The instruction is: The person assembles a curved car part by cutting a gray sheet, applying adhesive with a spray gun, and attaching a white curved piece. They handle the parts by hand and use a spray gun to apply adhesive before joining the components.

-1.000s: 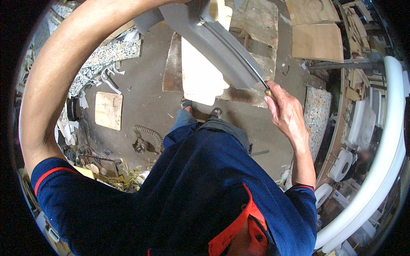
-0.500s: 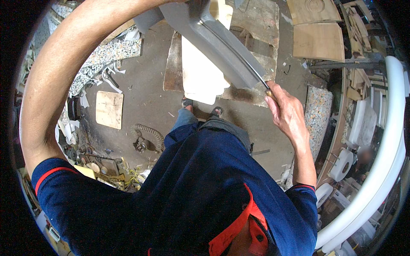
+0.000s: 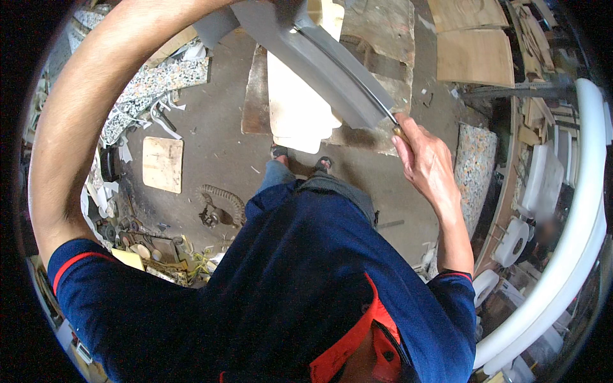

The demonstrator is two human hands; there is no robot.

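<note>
My right hand (image 3: pixel 426 153) is closed around the brownish handle (image 3: pixel 400 132) of a slim tool with a long, thin metal shaft (image 3: pixel 357 73). The shaft lies along the lengthwise edge of a long grey piece (image 3: pixel 325 80) that looks covered in smooth sheet material. This piece slants down from the top edge toward my right hand. My left arm (image 3: pixel 89 96) curves up along the left side and leaves the picture at the top, so my left hand is out of sight. Dark shadow hides the piece's upper end.
Bright white sheets (image 3: pixel 297 115) lie below the grey piece, over worn brown boards (image 3: pixel 377 142). A square pale board (image 3: pixel 162 165) and a coiled part (image 3: pixel 220 205) lie on the floor at left. Speckled foam (image 3: pixel 476 172), wooden panels (image 3: pixel 476 59) and a long white padded tube (image 3: pixel 584 255) are at right.
My right hand, the tool and the grey piece have shifted slightly up and left. The grip on the tool is the same.
</note>
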